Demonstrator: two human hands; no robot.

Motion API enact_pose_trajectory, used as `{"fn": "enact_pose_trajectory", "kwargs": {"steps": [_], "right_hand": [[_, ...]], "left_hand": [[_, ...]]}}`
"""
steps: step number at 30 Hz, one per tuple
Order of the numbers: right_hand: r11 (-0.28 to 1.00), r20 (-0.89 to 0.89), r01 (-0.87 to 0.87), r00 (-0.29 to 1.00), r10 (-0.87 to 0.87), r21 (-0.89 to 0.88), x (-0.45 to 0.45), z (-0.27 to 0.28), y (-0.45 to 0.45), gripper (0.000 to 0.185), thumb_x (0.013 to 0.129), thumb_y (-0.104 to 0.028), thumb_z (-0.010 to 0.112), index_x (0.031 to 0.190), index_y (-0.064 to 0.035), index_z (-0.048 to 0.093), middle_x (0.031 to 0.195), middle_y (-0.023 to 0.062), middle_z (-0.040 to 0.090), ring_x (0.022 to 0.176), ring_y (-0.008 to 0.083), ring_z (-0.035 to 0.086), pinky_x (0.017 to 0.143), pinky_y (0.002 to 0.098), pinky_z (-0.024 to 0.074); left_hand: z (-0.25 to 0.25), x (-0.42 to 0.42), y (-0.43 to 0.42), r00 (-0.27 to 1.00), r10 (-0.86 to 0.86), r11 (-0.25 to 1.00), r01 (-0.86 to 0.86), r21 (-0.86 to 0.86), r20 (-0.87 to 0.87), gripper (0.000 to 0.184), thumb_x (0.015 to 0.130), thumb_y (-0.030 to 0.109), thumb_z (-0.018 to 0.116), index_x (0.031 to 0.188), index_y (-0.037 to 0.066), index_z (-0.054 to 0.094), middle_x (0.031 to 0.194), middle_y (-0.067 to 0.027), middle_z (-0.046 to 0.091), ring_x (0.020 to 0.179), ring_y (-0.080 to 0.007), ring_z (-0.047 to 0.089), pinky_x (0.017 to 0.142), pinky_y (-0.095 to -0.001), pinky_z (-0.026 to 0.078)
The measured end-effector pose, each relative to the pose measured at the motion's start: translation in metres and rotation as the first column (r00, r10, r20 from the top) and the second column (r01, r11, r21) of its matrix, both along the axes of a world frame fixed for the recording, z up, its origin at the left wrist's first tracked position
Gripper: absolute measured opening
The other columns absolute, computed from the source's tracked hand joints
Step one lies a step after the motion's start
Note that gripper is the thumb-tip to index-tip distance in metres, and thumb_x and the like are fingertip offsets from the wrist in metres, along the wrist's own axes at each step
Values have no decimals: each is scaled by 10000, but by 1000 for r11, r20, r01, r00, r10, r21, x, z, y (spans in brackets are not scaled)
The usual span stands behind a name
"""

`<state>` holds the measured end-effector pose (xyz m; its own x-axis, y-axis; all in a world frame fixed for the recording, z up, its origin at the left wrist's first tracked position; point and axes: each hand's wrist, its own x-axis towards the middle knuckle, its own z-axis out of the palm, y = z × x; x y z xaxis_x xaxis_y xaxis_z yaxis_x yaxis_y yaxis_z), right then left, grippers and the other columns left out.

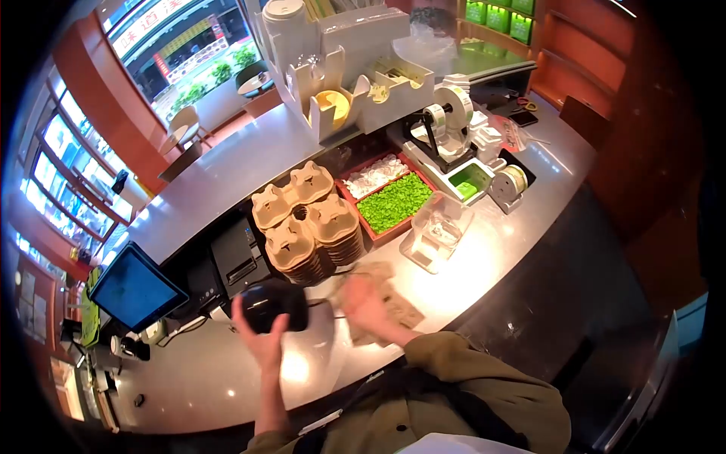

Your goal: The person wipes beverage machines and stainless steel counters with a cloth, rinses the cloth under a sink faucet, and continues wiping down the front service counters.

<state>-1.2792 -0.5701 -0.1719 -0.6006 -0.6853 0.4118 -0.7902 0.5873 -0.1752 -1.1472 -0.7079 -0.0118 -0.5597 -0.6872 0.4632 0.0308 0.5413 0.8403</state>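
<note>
My left hand (261, 340) is around a black, rounded, box-like device (276, 304) above the counter, thumb on the near side and fingers on the left. A dark cable runs out to its right. My right hand (364, 306), smeared by motion, is over a crumpled-looking brown paper or cardboard piece (397, 306); whether its fingers grip that piece is not clear. Just beyond both hands stands a tall stack of brown cardboard cup carriers (306, 219). A clear plastic container (439, 231) rests on the counter to the right.
Behind the carriers, a red divided tray (363, 216) holds green and white small packets. Label or tape dispensers (446, 129) stand at the back right. A screen (138, 287) and a black printer-like machine (236, 253) are on the left. The metal counter (204, 382) curves around me.
</note>
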Motion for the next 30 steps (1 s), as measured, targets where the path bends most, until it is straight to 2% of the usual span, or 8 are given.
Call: {"fn": "enact_pose_trajectory", "kwargs": {"steps": [3, 7, 14, 19, 21, 22, 24, 30], "right_hand": [[886, 133, -458, 876, 464, -74, 26, -19, 0, 543, 762, -375, 501, 1189, -45, 438, 1264, 124, 401, 1219, 270, 305, 1022, 454, 167], [871, 187, -465, 852, 489, -160, -22, -39, 42, 570, 754, -397, 492, 1218, -71, 427, 1320, 113, 343, 1244, 252, 269, 1025, 428, 174], [969, 232, -228, 942, 244, -90, -87, -12, 128, 505, 821, -346, 429, 1219, -35, 415, 1312, 140, 341, 1231, 290, 270, 1026, 432, 148], [902, 282, -429, 860, 426, -52, -81, -5, 156, 513, 812, -342, 418, 1235, -52, 401, 1332, 156, 304, 1255, 292, 224, 1039, 440, 108], [897, 259, -431, 859, 441, -97, -83, -8, 151, 487, 811, -342, 414, 1216, -73, 424, 1321, 152, 323, 1258, 300, 215, 1040, 445, 101], [895, 274, -435, 853, 445, -97, -83, -8, 150, 482, 811, -342, 416, 1213, -75, 428, 1319, 148, 327, 1255, 294, 223, 1037, 441, 110], [894, 334, -444, 835, 437, -60, -86, -8, 146, 474, 811, -342, 422, 1205, -80, 434, 1315, 138, 334, 1249, 284, 239, 1033, 434, 127], [917, 497, -382, 821, 280, 115, -125, 10, 155, 448, 812, -343, 437, 1184, -95, 454, 1305, 109, 358, 1230, 254, 286, 1019, 413, 179]], "left_hand": [[-19, 18, 7, 914, 404, 912, -400, -87, 28, 733, 653, 144, 713, 1266, 29, 329, 1232, -146, 391, 1116, -264, 404, 953, -348, 313], [-82, 4, 32, 679, 734, 678, -732, -67, 12, 703, 677, 239, 718, 1236, -1, 365, 1228, -174, 401, 1086, -285, 436, 919, -377, 367], [-129, -20, 34, 498, 858, 511, -810, -287, 124, 832, 626, 420, 729, 1265, 65, 333, 1169, -225, 386, 1050, -366, 412, 865, -438, 371], [-105, -52, 62, 419, 873, 484, -685, -545, 249, 789, 702, 423, 658, 1273, 26, 285, 1242, -258, 241, 1145, -368, 270, 932, -431, 275], [-101, -98, 102, 778, 579, 727, -357, -586, 244, 731, 722, 350, 653, 1252, -16, 308, 1245, -230, 254, 1139, -346, 274, 956, -431, 235], [-79, -140, 158, 887, 222, 953, -109, -284, 405, 737, 691, 315, 683, 1232, -40, 331, 1283, -227, 226, 1183, -339, 243, 983, -427, 200], [-96, -188, 224, 843, -87, 944, 239, -226, 531, 749, 628, 267, 729, 1233, 11, 371, 1353, -261, 121, 1246, -383, 187, 980, -402, 244], [-123, -241, 245, 940, -197, 952, 251, -177, 277, 302, 655, 138, 718, 815, 16, 493, 1326, -271, 217, 1168, -411, 333, 930, -397, 318]]}}
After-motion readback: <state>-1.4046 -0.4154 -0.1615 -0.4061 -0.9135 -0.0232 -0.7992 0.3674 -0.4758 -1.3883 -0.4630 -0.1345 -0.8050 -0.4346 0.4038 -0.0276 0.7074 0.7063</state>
